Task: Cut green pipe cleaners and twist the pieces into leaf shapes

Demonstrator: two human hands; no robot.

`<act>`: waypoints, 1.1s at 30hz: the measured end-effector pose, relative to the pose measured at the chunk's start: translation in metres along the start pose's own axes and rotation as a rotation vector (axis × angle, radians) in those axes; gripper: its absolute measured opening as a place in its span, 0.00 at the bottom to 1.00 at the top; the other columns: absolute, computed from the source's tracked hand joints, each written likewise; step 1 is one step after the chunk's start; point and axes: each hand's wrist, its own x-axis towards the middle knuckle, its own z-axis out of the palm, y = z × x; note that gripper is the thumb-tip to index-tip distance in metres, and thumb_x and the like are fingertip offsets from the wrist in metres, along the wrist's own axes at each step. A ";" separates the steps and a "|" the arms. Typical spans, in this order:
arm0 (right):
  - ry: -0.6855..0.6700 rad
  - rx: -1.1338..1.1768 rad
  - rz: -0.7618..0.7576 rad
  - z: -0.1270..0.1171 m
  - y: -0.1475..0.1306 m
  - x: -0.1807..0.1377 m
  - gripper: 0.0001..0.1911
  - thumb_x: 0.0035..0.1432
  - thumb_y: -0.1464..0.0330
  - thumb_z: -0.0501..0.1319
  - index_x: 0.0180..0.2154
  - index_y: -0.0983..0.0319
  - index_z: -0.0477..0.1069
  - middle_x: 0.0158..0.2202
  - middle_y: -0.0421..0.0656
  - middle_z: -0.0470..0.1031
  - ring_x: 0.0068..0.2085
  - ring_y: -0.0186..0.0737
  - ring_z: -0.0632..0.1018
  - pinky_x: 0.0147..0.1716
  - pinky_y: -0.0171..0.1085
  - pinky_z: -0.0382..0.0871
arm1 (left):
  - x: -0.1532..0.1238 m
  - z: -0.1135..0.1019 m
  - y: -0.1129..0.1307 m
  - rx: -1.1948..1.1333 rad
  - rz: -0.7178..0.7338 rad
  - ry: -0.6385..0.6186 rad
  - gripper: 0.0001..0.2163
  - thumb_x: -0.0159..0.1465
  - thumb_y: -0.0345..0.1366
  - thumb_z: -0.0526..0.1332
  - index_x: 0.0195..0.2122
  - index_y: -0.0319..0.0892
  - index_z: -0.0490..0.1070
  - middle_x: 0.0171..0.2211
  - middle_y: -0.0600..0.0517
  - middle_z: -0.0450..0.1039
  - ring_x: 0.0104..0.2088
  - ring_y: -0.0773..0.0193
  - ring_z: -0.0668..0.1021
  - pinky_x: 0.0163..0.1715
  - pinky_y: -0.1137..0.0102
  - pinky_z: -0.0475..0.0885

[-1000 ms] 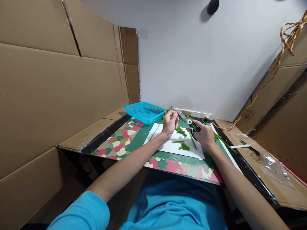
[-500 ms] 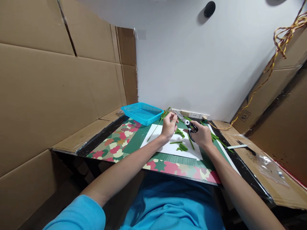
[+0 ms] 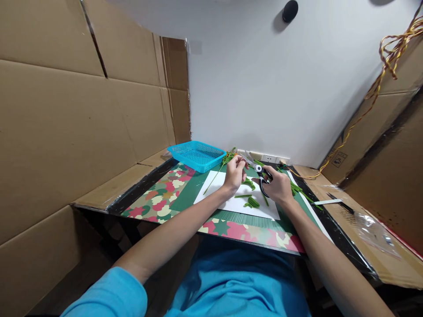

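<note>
Gripping the scissors by the handles, the right hand is over the right side of the white paper, its fingers closed around the black loops. The blades point far and left, their tips right by the fingertips of the left hand. There, thumb and forefinger are nearly together; I cannot tell whether they pinch anything. Below the hands, on the paper, are a curled green bundle at the near side, a short green strip just beyond it, and more green pieces farther off, between the hands. At the paper's left, a thin stem runs toward a leafy clump beside the blue basket, at the far left of the table. Green lengths lie right of the right hand; a white strip touches their near end. Farther right are a black tool, partly under that strip, and a clear bag, nearer.
</note>
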 end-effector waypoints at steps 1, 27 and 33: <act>0.007 0.005 0.001 0.000 0.000 0.000 0.23 0.58 0.51 0.64 0.49 0.58 0.78 0.27 0.42 0.79 0.27 0.42 0.77 0.28 0.35 0.60 | 0.000 0.001 0.000 -0.005 -0.008 -0.011 0.11 0.66 0.43 0.61 0.33 0.42 0.63 0.27 0.58 0.69 0.12 0.78 0.64 0.11 0.78 0.56; 0.069 -0.033 -0.004 0.003 0.002 0.000 0.24 0.58 0.50 0.64 0.48 0.58 0.78 0.28 0.41 0.79 0.26 0.41 0.76 0.28 0.35 0.60 | 0.002 0.000 -0.010 0.019 0.069 -0.069 0.14 0.66 0.47 0.62 0.35 0.41 0.65 0.27 0.58 0.68 0.13 0.79 0.64 0.11 0.77 0.57; 0.062 -0.045 0.001 0.002 0.001 0.000 0.23 0.59 0.50 0.63 0.49 0.58 0.77 0.28 0.42 0.79 0.27 0.42 0.77 0.28 0.35 0.60 | 0.003 -0.002 -0.011 0.032 0.072 -0.066 0.14 0.67 0.46 0.62 0.35 0.41 0.64 0.27 0.58 0.68 0.12 0.78 0.64 0.10 0.77 0.56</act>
